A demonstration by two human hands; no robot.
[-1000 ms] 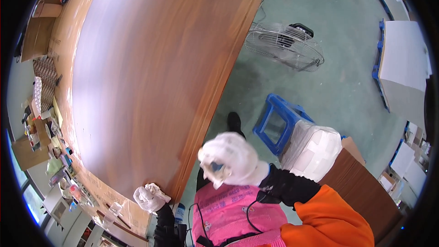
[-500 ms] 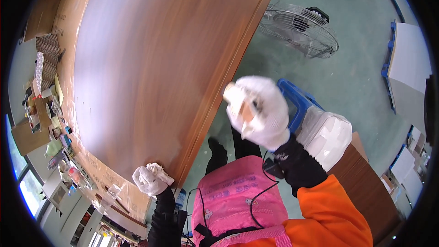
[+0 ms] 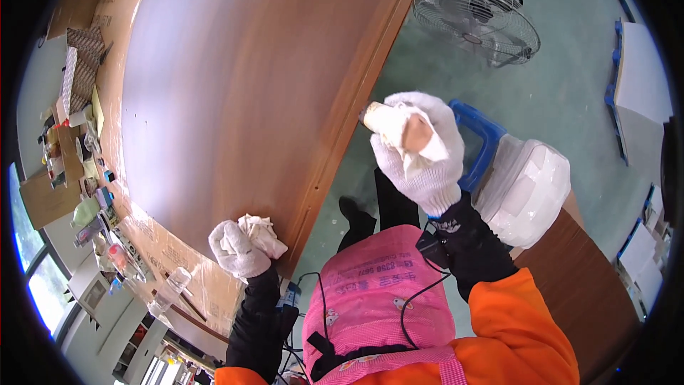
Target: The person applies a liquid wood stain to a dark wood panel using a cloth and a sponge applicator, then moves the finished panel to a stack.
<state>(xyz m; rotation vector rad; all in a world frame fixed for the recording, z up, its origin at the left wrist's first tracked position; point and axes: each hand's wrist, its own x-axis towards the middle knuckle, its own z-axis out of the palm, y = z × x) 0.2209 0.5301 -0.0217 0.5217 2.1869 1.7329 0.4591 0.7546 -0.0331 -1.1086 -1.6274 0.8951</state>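
Observation:
In a white knit glove, my right hand (image 3: 427, 164) is raised over the near right edge of a brown wood-grain panel (image 3: 285, 85). Its fingers are closed round a crumpled white cloth (image 3: 406, 121). From the cloth a short cream tube-like end (image 3: 371, 114) with a dark tip points left; what it belongs to is hidden. A tan patch shows among the folds. My left hand (image 3: 239, 251), also gloved, rests at the panel's near corner, its fingers curled against a bunched white rag (image 3: 263, 237).
Cardboard (image 3: 185, 260) lies beneath the panel, with a clear plastic cup (image 3: 174, 285) and clutter at left. On the green floor at right stand a wire-caged fan (image 3: 477, 18), a blue stool (image 3: 481, 139), a plastic-wrapped white bundle (image 3: 531, 192) and a brown board (image 3: 577, 292).
Across the view, my right hand with the cloth has shifted slightly right and up. My left hand and the rag appear higher; the rag now spreads beside the fingers. The whole view has also shifted.

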